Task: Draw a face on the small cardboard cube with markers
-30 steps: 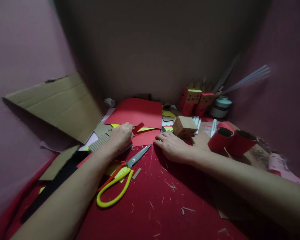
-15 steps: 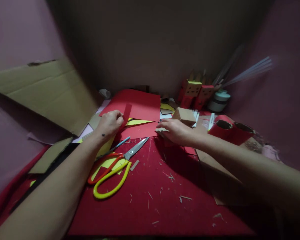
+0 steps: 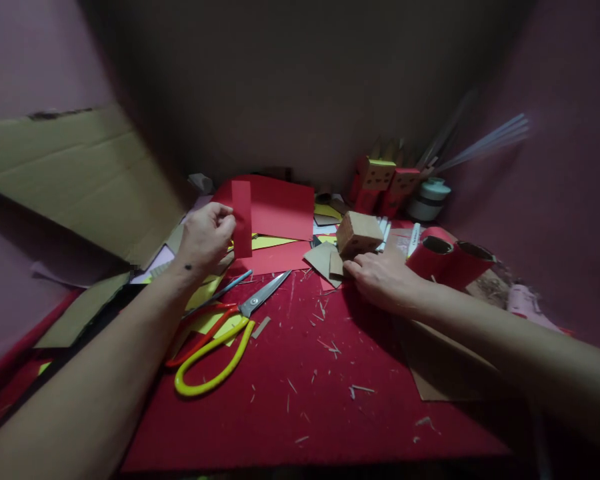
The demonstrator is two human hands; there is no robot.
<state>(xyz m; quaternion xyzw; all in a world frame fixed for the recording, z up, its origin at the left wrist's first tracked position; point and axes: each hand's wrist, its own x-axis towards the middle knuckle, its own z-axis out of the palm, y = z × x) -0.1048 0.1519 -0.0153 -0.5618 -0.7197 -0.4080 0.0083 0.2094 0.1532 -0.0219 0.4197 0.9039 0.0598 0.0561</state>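
My left hand (image 3: 207, 233) pinches a narrow strip of red paper (image 3: 243, 219) and holds it upright above the table, in front of a larger sheet of red paper (image 3: 283, 207). Low on the table, the fingers of my right hand (image 3: 383, 280) are curled at the edge of a small brown cardboard piece (image 3: 337, 265). That piece overlaps a paler cardboard piece (image 3: 321, 259). Just behind the right hand sits a cardboard cube (image 3: 360, 231). Scissors (image 3: 253, 303) with red and yellow handles lie open between my forearms.
Red-covered tubes (image 3: 430, 257) and a white marker (image 3: 413, 240) are at the right. Small box figures (image 3: 379, 177) and a lidded jar (image 3: 430, 199) stand at the back. A big cardboard sheet (image 3: 85, 180) leans at the left. Scraps litter the red cloth (image 3: 300, 413).
My left hand has turned the red strip upright, broad side towards me. My right hand has slid right, uncovering the cardboard pieces. The view has shifted slightly.
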